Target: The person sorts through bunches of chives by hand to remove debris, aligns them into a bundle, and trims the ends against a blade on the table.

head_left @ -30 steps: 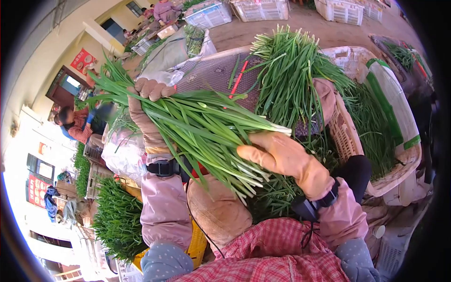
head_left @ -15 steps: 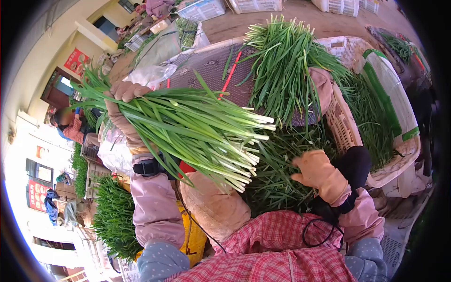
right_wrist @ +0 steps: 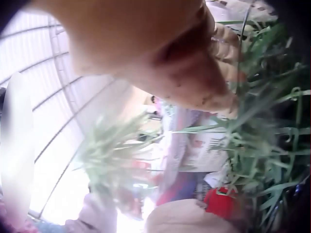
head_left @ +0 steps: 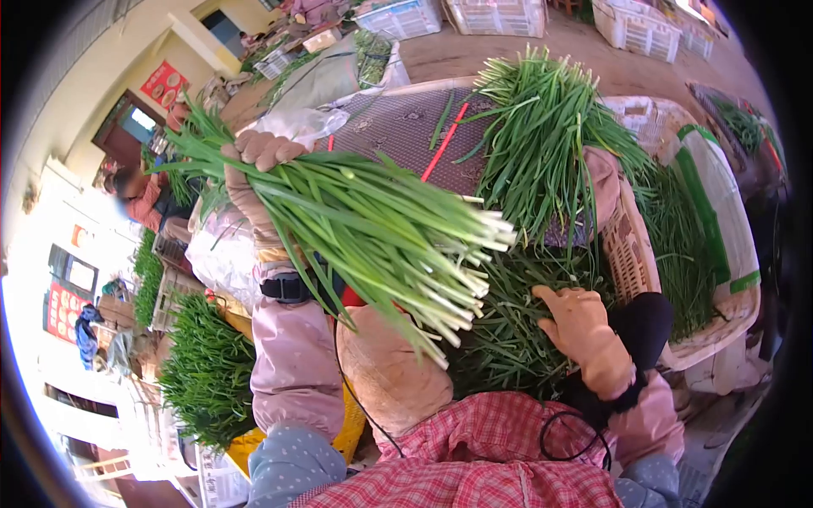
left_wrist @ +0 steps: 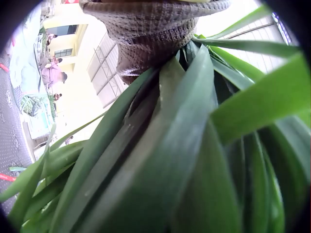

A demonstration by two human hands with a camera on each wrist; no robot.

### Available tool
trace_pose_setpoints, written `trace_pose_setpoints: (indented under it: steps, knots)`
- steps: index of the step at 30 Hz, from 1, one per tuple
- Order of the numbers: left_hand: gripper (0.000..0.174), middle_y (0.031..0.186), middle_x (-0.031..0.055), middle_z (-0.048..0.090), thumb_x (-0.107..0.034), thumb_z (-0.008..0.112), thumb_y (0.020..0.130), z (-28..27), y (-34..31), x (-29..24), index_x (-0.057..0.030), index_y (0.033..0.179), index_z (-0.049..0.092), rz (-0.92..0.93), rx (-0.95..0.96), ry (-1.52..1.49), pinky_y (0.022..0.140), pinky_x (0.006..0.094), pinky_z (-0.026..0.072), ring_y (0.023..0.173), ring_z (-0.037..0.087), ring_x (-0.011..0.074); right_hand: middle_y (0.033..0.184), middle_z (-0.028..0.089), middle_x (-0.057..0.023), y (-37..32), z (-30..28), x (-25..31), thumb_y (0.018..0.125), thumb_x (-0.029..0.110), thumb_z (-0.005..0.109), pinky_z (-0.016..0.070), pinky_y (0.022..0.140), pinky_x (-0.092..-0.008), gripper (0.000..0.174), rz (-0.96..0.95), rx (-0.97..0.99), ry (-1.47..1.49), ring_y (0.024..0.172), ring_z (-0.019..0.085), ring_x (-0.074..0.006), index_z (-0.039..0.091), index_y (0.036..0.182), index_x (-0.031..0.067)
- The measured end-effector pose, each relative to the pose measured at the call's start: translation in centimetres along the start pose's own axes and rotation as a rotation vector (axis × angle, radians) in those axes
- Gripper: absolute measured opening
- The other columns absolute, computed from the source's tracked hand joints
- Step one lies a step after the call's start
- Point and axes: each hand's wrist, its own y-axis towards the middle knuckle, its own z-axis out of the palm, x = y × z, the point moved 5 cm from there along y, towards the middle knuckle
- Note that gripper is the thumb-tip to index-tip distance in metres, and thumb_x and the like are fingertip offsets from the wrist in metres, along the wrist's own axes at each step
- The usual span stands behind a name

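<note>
My left hand [head_left: 258,173], in a brown knitted glove, grips a bunch of Chinese chives [head_left: 364,220] around its leafy part. The pale cut ends of the stalks fan out toward the lower right, over my lap. In the left wrist view the broad leaves [left_wrist: 146,160] fill most of the picture below the glove [left_wrist: 155,43]. My right hand [head_left: 584,330], in an orange-tan glove, is low over loose green leaves [head_left: 508,313], thumb apart from the fingers and nothing held. The right wrist view has its fingertips right at these leaves [right_wrist: 267,141].
Another pile of chives [head_left: 542,144] lies on a patterned purple mat [head_left: 389,127] with a red strip [head_left: 445,144]. At right is a white crate [head_left: 631,254] of greens. More greens [head_left: 203,372] stand at lower left. Other people and crates [head_left: 500,17] are farther back.
My right hand has left the stalk ends of the bunch and moved down to the loose leaves. My left hand keeps its grip; the stalk ends now fan out more openly.
</note>
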Motion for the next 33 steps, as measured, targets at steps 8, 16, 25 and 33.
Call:
trace_pose_setpoints:
  steps: [8, 16, 25, 33]
  knots:
    - [0.015, 0.076, -0.0061, 0.048, -0.018, 0.063, 0.092, -0.2, 0.2, 2.8, -0.0148, 0.087, 0.049, -0.015, -0.087, -0.027, 0.082, 0.0324, 0.0415, 0.071, 0.047, 0.0114, 0.068, 0.055, -0.0008, 6.9, -9.1, 6.4, 0.079, 0.006, 0.065, 0.0465, 0.067, -0.0371, 0.041, -0.043, -0.113, 0.088, 0.069, 0.060, -0.0202, 0.061, 0.116, 0.0204]
    - [0.015, 0.076, -0.0061, 0.047, -0.020, 0.062, 0.093, -0.4, -0.1, 1.1, -0.0148, 0.088, 0.050, 0.008, -0.079, -0.013, 0.083, 0.0335, 0.0426, 0.071, 0.048, 0.0113, 0.073, 0.061, -0.0053, 1.6, -5.2, 2.7, 0.080, 0.020, 0.068, 0.0493, 0.064, -0.0367, 0.026, -0.164, 0.018, 0.148, 0.070, 0.064, -0.0253, 0.060, 0.103, 0.0119]
    - [0.017, 0.082, -0.0030, 0.052, -0.027, 0.063, 0.093, 0.1, 1.0, 3.8, -0.0127, 0.095, 0.053, -0.030, -0.029, -0.035, 0.085, 0.0378, 0.0425, 0.078, 0.052, 0.0151, 0.086, 0.066, -0.0205, 8.2, -5.5, 5.7, 0.089, 0.034, 0.065, 0.0483, 0.070, -0.0406, 0.034, 0.043, 0.021, 0.901, 0.079, 0.063, -0.0358, 0.067, 0.104, 0.0032]
    - [0.021, 0.082, -0.0017, 0.053, -0.029, 0.064, 0.092, -0.2, 0.5, 4.3, -0.0116, 0.096, 0.052, -0.011, -0.168, 0.150, 0.083, 0.0379, 0.0437, 0.076, 0.052, 0.0159, 0.078, 0.064, -0.0184, 8.7, -5.6, 5.9, 0.081, 0.020, 0.064, 0.0504, 0.071, -0.0461, 0.017, -0.049, -0.173, 0.426, 0.078, 0.063, -0.0378, 0.063, 0.081, 0.0032]
